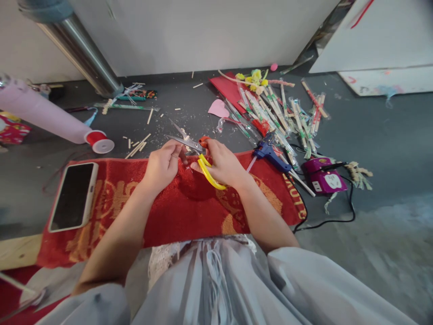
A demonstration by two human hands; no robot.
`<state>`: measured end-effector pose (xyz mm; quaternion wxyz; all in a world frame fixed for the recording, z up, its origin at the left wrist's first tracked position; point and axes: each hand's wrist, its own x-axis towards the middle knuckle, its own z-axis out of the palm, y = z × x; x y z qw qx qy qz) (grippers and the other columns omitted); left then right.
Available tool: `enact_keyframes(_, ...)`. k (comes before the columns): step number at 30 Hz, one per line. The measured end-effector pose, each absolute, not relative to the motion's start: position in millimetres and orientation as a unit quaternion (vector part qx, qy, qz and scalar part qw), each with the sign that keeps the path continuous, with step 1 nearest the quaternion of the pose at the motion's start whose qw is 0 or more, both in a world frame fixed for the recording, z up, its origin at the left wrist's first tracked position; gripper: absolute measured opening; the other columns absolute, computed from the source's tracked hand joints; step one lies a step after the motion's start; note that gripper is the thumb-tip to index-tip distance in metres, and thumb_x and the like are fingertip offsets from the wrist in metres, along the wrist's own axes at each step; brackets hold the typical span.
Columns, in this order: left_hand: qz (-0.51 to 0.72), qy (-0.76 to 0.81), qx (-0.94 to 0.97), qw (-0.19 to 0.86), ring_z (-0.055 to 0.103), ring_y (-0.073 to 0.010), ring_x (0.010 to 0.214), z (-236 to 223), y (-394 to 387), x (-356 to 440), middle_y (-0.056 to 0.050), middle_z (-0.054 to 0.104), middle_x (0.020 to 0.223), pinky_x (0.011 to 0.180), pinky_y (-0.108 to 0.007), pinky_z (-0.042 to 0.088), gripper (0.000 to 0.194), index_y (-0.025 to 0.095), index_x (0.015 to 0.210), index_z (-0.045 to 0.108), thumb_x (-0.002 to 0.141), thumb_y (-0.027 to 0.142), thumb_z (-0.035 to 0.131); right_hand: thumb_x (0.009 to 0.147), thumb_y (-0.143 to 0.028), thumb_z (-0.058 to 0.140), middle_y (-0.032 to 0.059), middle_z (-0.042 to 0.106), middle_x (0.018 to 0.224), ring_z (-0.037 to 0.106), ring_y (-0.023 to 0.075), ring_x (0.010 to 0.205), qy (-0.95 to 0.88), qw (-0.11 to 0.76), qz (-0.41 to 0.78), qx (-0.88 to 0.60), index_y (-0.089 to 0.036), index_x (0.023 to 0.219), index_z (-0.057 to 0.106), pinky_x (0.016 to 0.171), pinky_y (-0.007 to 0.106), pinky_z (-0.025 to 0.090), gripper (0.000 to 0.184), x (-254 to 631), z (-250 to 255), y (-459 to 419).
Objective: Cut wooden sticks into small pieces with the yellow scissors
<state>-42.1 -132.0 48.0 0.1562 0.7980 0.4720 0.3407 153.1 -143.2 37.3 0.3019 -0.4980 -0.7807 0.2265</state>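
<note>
My right hand (221, 163) grips a pair of scissors (194, 144), with its fingers in the handles. One handle is yellow, and an orange-red part shows by the index finger. The blades are parted and point away to the left. A small pale piece sits near the blades. My left hand (164, 164) is closed, fingers curled and pressed together close to the blades. What it pinches, if anything, is hidden. Both hands are above a red towel (182, 216) with orange patterns. Beyond them, pale crumbs and short stick pieces (138, 146) lie scattered on the dark tabletop.
A phone (72, 196) lies on the towel at left. A pink roll (50, 108) and a metal post (84, 54) stand behind. To the right are wrapped chopsticks (270, 113), a pink paper heart (218, 108), a blue glue gun (272, 155) and a corded purple power adapter (323, 176).
</note>
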Motion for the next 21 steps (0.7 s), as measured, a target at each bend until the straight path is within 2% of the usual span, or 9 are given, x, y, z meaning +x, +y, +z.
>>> enact_keyframes(8,0.337,0.46,0.812,0.126,0.059,-0.0121,0.056,44.1,-132.4,-42.3,0.001,0.063,0.066,0.058,-0.024,0.046,0.025,0.021,0.082,0.058,0.094,0.025,0.037,0.083,-0.069,0.052,0.0162,0.062,0.116,0.06,0.0294,0.106,-0.786,0.278,0.216,-0.509,-0.015,0.116,0.052,0.095,0.045,0.045,0.063,153.8,39.5,-143.9)
enact_keyframes(14,0.319,0.468,0.818,0.102,0.057,-0.0109,0.052,42.1,-130.6,-43.7,0.003,0.058,0.061,0.055,-0.022,0.043,0.022,0.02,0.084,0.056,0.094,0.024,0.036,0.089,-0.06,0.051,0.0164,0.064,0.113,0.062,0.0275,0.104,-0.779,0.24,0.224,-0.534,-0.012,0.118,0.054,0.091,0.04,0.046,0.056,150.3,43.3,-143.0)
enact_keyframes(21,0.314,0.479,0.817,0.062,0.057,-0.0119,0.053,38.6,-130.4,-44.4,0.002,0.058,0.059,0.053,-0.021,0.039,0.024,0.02,0.087,0.059,0.094,0.024,0.036,0.089,-0.055,0.054,0.0155,0.066,0.117,0.063,0.0288,0.107,-0.774,0.184,0.212,-0.567,-0.013,0.121,0.053,0.09,0.038,0.046,0.053,146.9,48.5,-145.4)
